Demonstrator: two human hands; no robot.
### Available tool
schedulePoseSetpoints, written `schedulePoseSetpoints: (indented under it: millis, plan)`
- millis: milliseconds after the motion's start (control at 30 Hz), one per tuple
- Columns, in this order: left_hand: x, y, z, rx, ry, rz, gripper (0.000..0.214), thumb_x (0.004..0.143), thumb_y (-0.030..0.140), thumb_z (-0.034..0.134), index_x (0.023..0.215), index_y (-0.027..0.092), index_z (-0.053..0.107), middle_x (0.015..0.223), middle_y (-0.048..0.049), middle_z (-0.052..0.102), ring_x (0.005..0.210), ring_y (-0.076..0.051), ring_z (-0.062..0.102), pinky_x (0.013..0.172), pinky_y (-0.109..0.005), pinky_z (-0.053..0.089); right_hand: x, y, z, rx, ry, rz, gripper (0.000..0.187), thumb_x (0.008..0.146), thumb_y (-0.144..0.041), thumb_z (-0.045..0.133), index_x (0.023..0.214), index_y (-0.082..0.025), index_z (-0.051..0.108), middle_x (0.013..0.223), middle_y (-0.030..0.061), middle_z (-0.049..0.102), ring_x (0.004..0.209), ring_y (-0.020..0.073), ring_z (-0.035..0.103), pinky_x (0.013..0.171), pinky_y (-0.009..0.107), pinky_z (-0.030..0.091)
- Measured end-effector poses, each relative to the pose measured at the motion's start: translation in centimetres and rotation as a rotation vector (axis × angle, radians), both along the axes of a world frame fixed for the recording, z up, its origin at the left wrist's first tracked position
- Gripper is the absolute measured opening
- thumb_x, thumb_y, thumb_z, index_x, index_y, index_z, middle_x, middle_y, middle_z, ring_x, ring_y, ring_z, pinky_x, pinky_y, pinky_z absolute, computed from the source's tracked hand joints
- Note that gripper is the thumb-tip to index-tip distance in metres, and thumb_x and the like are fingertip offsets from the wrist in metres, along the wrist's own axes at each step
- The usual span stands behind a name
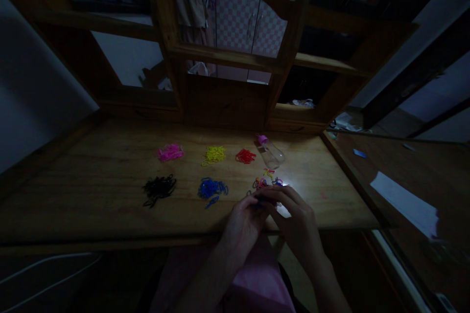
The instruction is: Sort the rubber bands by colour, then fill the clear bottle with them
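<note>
On a wooden desk lie small piles of rubber bands sorted by colour: pink, yellow, red, black and blue. A mixed-colour heap sits just beyond my hands. My left hand and my right hand meet near the desk's front edge, fingers pinched together over something small and dark that I cannot make out. A clear plastic bottle with a pink cap lies on its side behind the mixed heap.
A wooden hutch with shelves rises at the back of the desk. A second dark surface to the right carries a white sheet of paper. The room is dim. Pink cloth covers my lap below the desk.
</note>
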State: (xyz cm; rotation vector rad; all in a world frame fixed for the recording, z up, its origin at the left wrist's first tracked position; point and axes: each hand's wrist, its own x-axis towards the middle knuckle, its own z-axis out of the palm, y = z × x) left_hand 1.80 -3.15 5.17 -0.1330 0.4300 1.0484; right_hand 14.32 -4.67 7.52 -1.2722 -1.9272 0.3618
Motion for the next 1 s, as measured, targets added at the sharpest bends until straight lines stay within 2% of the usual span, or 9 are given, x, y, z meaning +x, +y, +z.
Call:
schedulePoseSetpoints:
  millis: [133, 267, 533, 700, 900, 1000]
  plan:
    - [0.1, 0.0, -0.4, 0.027, 0.036, 0.020, 0.024, 0.079, -0.002, 0.046, 0.081, 0.008, 0.068, 0.088, -0.0093, 0.067, 0.081, -0.012, 0.063, 0.072, -0.019, 0.053, 0.0, 0.1, -0.1, 0.023, 0.024, -0.001, 0.030, 0.085, -0.009, 0.059, 0.108, -0.027, 0.068, 0.106, 0.0060, 0.065, 0.101, 0.0215, 0.062, 0.087, 0.038, 0.054]
    - [0.3, -0.1, -0.7, 0.123, 0.050, 0.010, 0.024, 0.080, 0.000, 0.050, 0.090, 0.009, 0.070, 0.102, -0.0103, 0.067, 0.095, -0.015, 0.063, 0.084, -0.022, 0.051, 0.0, 0.1, -0.4, 0.064, 0.035, 0.001, 0.026, 0.085, -0.008, 0.059, 0.101, -0.026, 0.069, 0.104, 0.0067, 0.065, 0.098, 0.0207, 0.063, 0.083, 0.036, 0.056]
    - [0.1, 0.1, -1.8, 0.237, 0.077, 0.022, 0.030, 0.079, -0.001, 0.053, 0.101, 0.011, 0.070, 0.116, -0.0108, 0.065, 0.111, -0.018, 0.058, 0.098, -0.025, 0.044, 0.2, 0.0, -1.4, 0.089, -0.055, 0.044, 0.034, 0.089, -0.009, 0.054, 0.117, -0.027, 0.064, 0.116, 0.0079, 0.062, 0.109, 0.0219, 0.057, 0.093, 0.042, 0.051]
    - [-0.2, 0.0, -1.4, 0.264, 0.120, 0.026, 0.031, 0.078, -0.001, 0.056, 0.103, 0.012, 0.070, 0.113, -0.0103, 0.066, 0.110, -0.017, 0.060, 0.096, -0.023, 0.045, -0.3, 0.0, -0.7, 0.062, -0.052, 0.042, 0.030, 0.089, -0.011, 0.055, 0.112, -0.026, 0.066, 0.113, 0.0078, 0.063, 0.106, 0.0217, 0.058, 0.091, 0.041, 0.051]
    - [0.0, -0.4, -1.3, 0.294, 0.247, 0.047, 0.028, 0.077, 0.004, 0.060, 0.101, 0.013, 0.070, 0.111, -0.0102, 0.068, 0.106, -0.020, 0.062, 0.095, -0.029, 0.048, -0.8, -0.3, 0.4, 0.022, 0.037, 0.005, 0.027, 0.089, -0.013, 0.054, 0.110, -0.026, 0.067, 0.108, 0.0069, 0.064, 0.102, 0.0209, 0.060, 0.088, 0.037, 0.052]
    - [-0.5, -0.6, -1.1, 0.301, 0.328, 0.063, 0.027, 0.077, 0.008, 0.061, 0.102, 0.012, 0.070, 0.113, -0.0112, 0.067, 0.108, -0.021, 0.062, 0.099, -0.032, 0.047, -0.8, -0.6, 0.9, 0.024, 0.107, -0.062, 0.026, 0.089, -0.014, 0.055, 0.110, -0.026, 0.067, 0.109, 0.0063, 0.064, 0.101, 0.0204, 0.061, 0.087, 0.035, 0.051]
